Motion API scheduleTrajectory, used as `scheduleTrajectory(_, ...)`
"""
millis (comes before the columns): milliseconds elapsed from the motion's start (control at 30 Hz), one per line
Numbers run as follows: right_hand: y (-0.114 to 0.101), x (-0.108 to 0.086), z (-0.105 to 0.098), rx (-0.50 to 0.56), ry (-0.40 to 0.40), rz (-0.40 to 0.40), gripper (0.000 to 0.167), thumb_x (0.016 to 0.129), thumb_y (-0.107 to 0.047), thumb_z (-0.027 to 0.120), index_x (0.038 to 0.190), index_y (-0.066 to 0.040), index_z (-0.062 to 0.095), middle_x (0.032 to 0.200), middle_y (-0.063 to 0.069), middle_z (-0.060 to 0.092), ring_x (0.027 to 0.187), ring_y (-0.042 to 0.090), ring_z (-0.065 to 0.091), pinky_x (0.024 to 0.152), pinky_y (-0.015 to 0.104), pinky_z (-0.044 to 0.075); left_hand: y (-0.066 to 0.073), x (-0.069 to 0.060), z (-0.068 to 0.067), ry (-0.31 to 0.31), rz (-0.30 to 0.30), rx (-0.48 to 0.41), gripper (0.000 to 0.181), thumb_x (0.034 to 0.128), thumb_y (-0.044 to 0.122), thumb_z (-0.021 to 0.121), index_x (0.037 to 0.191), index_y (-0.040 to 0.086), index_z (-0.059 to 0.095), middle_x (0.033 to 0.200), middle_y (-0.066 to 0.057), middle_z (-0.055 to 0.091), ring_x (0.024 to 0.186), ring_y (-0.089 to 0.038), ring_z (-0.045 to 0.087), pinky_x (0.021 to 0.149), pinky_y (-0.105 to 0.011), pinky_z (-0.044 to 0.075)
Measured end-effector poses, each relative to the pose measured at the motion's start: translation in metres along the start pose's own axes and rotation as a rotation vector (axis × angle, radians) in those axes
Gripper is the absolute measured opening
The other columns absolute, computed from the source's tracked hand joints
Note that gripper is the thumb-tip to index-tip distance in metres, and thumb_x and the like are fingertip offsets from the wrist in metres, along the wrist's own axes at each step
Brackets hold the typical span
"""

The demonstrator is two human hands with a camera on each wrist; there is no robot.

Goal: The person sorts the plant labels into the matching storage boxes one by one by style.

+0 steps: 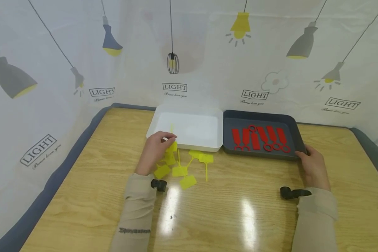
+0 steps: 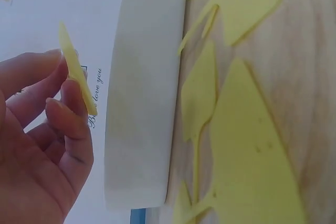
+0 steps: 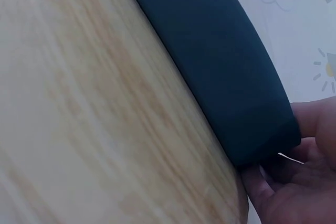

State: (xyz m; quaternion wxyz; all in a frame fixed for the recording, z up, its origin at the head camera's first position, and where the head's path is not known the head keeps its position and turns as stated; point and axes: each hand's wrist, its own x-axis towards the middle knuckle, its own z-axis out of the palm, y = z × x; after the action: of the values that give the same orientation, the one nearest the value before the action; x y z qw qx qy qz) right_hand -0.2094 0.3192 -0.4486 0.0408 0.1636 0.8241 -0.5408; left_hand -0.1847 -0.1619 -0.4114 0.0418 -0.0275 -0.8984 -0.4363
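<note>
My left hand point(image 1: 157, 147) pinches a yellow plastic tag point(image 2: 79, 77) between thumb and fingers, over the front edge of the white tray point(image 1: 196, 147). Just below that hand, several more yellow tags point(image 1: 180, 171) with thin stems lie loosely on the table, some overlapping. On the right, my right hand point(image 1: 315, 166) grips the near right corner of the dark grey tray point(image 3: 210, 61), with fingers around its wall. Inside the dark tray several red tags point(image 1: 255, 140) with ring ends lie side by side in a row.
Both trays stand side by side at the back of the wooden table point(image 1: 220, 210). A white cloth point(image 1: 201, 42) printed with lamps hangs behind and at the left. Black wrist mounts point(image 1: 159, 184) sit at both sleeves.
</note>
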Motion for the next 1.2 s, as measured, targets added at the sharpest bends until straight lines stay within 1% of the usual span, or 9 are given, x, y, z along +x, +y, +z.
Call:
scheduleTrajectory(133,0.000,-0.001,0.001,0.002,-0.004,-0.003,0.061,0.094,-0.031,0.042,0.142,-0.003,0.016,0.146,0.016,0.011,0.132,0.032,0.010,0.106,0.045,0.015,0.001,0.006,-0.002,-0.004,-0.041,-0.050,0.024,0.0880,0.033,0.056,0.104,0.018,0.065,0.097,0.006,0.058,0.075,-0.015,0.053,0.059,-0.031,0.046)
scheduleTrajectory(233,0.000,-0.002,0.001,0.012,-0.002,-0.002,0.061,0.094,-0.032,0.042,0.142,-0.003,0.017,0.146,0.016,0.011,0.132,0.031,0.010,0.106,0.045,0.015,0.002,0.010,-0.003,-0.016,-0.049,-0.073,0.027,0.0884,0.033,0.055,0.109,0.017,0.064,0.100,0.005,0.057,0.077,-0.015,0.053,0.059,-0.032,0.047)
scheduleTrajectory(400,0.000,-0.001,0.001,0.009,0.001,0.000,0.061,0.094,-0.032,0.041,0.142,-0.003,0.016,0.146,0.016,0.011,0.132,0.032,0.010,0.106,0.045,0.015,0.001,0.018,-0.003,-0.011,-0.045,-0.048,0.031,0.0890,0.034,0.054,0.112,0.015,0.062,0.103,0.003,0.056,0.078,-0.014,0.055,0.060,-0.030,0.048)
scheduleTrajectory(500,0.000,-0.001,0.002,-0.001,0.006,-0.004,0.061,0.094,-0.031,0.041,0.142,-0.003,0.016,0.146,0.017,0.011,0.132,0.033,0.011,0.106,0.045,0.015,0.000,0.023,-0.004,-0.008,-0.039,-0.040,0.033,0.0894,0.034,0.053,0.114,0.014,0.061,0.105,0.000,0.056,0.075,-0.017,0.056,0.060,-0.030,0.048)
scheduleTrajectory(633,-0.001,-0.001,0.002,-0.019,0.006,-0.008,0.060,0.094,-0.031,0.041,0.142,-0.003,0.016,0.146,0.017,0.012,0.131,0.034,0.012,0.105,0.046,0.017,0.000,0.029,-0.005,-0.016,-0.051,-0.038,0.036,0.0898,0.034,0.052,0.116,0.012,0.059,0.107,-0.001,0.054,0.075,-0.020,0.057,0.061,-0.031,0.047)
scheduleTrajectory(733,-0.001,0.000,0.002,-0.028,0.007,-0.013,0.060,0.094,-0.031,0.041,0.142,-0.003,0.017,0.145,0.018,0.013,0.131,0.035,0.013,0.105,0.047,0.018,0.000,0.033,-0.005,-0.027,-0.065,-0.012,0.036,0.0900,0.034,0.051,0.118,0.012,0.059,0.108,-0.001,0.054,0.077,-0.019,0.057,0.062,-0.031,0.047)
scheduleTrajectory(933,-0.002,-0.001,0.001,-0.037,0.017,-0.014,0.060,0.094,-0.030,0.041,0.141,-0.003,0.018,0.145,0.018,0.014,0.131,0.035,0.014,0.105,0.047,0.017,-0.003,0.043,0.001,-0.098,-0.070,0.093,0.038,0.0904,0.036,0.049,0.119,0.012,0.057,0.111,-0.004,0.054,0.088,-0.020,0.055,0.074,-0.035,0.046)
scheduleTrajectory(1067,-0.001,-0.001,0.001,-0.032,0.015,-0.009,0.060,0.093,-0.031,0.042,0.141,-0.003,0.018,0.146,0.017,0.013,0.131,0.034,0.013,0.105,0.046,0.017,-0.003,0.047,0.007,-0.170,-0.085,0.120,0.038,0.0907,0.036,0.049,0.118,0.011,0.058,0.115,-0.005,0.054,0.099,-0.022,0.052,0.083,-0.037,0.043)
scheduleTrajectory(1200,0.001,-0.001,0.000,-0.026,0.011,-0.005,0.061,0.093,-0.031,0.042,0.142,-0.004,0.017,0.146,0.017,0.013,0.131,0.034,0.012,0.105,0.046,0.016,-0.001,0.052,0.012,-0.219,-0.090,0.167,0.036,0.0908,0.034,0.050,0.117,0.010,0.059,0.118,-0.005,0.054,0.105,-0.023,0.050,0.088,-0.037,0.041)
